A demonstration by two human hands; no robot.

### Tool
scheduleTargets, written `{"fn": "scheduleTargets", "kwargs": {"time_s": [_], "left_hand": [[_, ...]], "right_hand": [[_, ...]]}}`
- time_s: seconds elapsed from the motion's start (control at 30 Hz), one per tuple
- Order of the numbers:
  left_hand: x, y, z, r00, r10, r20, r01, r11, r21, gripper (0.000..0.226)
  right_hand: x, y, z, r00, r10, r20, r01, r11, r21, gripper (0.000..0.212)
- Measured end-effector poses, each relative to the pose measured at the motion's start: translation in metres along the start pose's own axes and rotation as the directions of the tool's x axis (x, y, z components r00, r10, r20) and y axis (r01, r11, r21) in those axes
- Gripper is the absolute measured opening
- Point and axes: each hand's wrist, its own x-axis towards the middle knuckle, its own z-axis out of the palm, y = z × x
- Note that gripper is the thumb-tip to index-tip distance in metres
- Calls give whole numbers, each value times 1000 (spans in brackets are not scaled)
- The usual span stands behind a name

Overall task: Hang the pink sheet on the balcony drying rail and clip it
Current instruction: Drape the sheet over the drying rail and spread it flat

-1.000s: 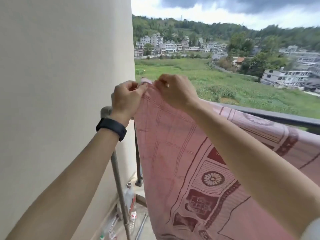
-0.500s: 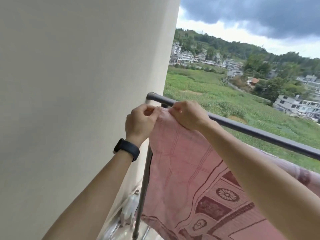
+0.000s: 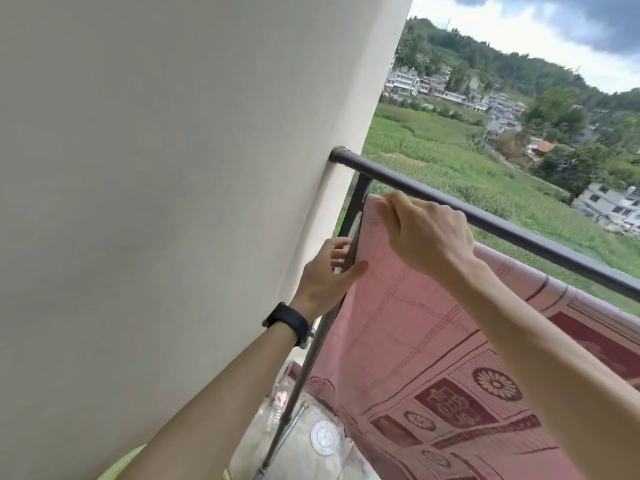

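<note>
Sheet: the pink cotton sheet with dark red flower and border print [image 3: 408,327] hangs down on the near side of the balcony, its top corner raised beside the wall end of the rail.
Rail: the dark round metal balcony rail [image 3: 491,221] runs from the cream plastered wall [image 3: 173,202] off to the right; the sheet's upper edge lies just below and in front of it, and farther right the cloth drapes over a lower bar.
Right hand: the right hand [image 3: 426,237] is at the sheet's top corner, its fingers [image 3: 391,211] closed together in a pinch on the upper edge of the cloth, just in front of the rail.
Left hand: the left hand [image 3: 329,271] is lower, at the sheet's left edge; thumb on the near face, fingers behind, clamped on the folded edge. A black wristband [image 3: 287,322] sits on that wrist.
Upright: a thin dark metal post [image 3: 301,368] stands behind the left hand, beside the sheet's edge.
Floor: clear plastic bottles [image 3: 280,400] lie at the foot of the wall.
Clip: I cannot tell whether one is in either hand.
</note>
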Motion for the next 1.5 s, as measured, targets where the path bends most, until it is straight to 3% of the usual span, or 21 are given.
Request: {"fn": "scheduleTargets", "kwargs": {"time_s": [0.13,0.17,0.23,0.37,0.53,0.6,0.67,0.7,0.73,0.77,0.83,0.9,0.93,1.0,1.03,1.13,1.2,1.33,1.37,1.43,1.5], "left_hand": [[-8,-7,13,935,194,-296,-117,959,259,39],[-14,-9,18,915,264,-306,-160,932,325,33],[-28,-16,32,912,330,-244,-236,908,346,31],[-48,-24,55,959,212,-190,-153,946,284,54],[-62,-25,70,932,260,-254,-218,959,182,59],[-56,-20,67,973,156,-169,-125,976,179,58],[-50,-24,65,1000,11,1,-11,970,243,37],[-49,-28,63,997,-9,70,-10,965,263,15],[-51,-29,60,994,37,98,-64,957,283,9],[-56,-32,60,989,103,102,-130,942,309,18],[-72,-47,61,973,179,149,-225,886,406,21],[-95,-62,64,932,96,350,-262,845,466,30],[-108,-72,65,883,16,470,-261,848,461,35],[-128,-89,60,784,-106,611,-223,872,437,46],[-131,-98,55,774,-162,612,-146,895,422,50],[-113,-114,42,877,-282,388,141,925,352,53],[-88,-112,39,914,-291,282,192,923,333,66],[-45,-91,56,907,-336,255,250,915,317,81],[-39,-90,60,913,-321,254,229,914,334,75],[-34,-95,64,928,-284,240,166,894,415,42],[-38,-101,61,949,-264,172,110,788,605,19]], "right_hand": [[2,8,-1,998,61,33,-63,997,48,50],[2,6,0,997,71,11,-71,997,32,49],[-3,1,2,994,60,-90,-60,998,-4,45],[-22,4,6,938,19,-346,32,990,140,31],[-53,22,7,870,2,-494,95,981,170,31],[-67,25,6,863,-21,-505,92,989,115,24],[-87,18,10,864,3,-503,65,991,117,24],[-99,11,14,862,36,-506,40,990,138,25],[-113,3,20,863,80,-498,3,986,164,25],[-128,-6,27,879,141,-456,-48,977,209,28],[-151,-25,40,930,315,-192,-235,907,350,42],[-164,-36,56,872,468,143,-485,794,366,57],[-169,-39,65,828,510,233,-560,770,306,57],[-178,-38,77,817,530,229,-574,785,231,36],[-185,-37,81,823,531,202,-566,797,211,25],[-211,-30,88,787,570,235,-611,772,175,17],[-228,-28,87,769,584,261,-631,758,165,15],[-258,-28,82,721,621,308,-682,715,154,23],[-266,-27,80,703,642,307,-700,700,139,24],[-281,-24,76,661,688,300,-740,664,105,26],[-296,-19,74,601,722,342,-783,617,73,23]]}}
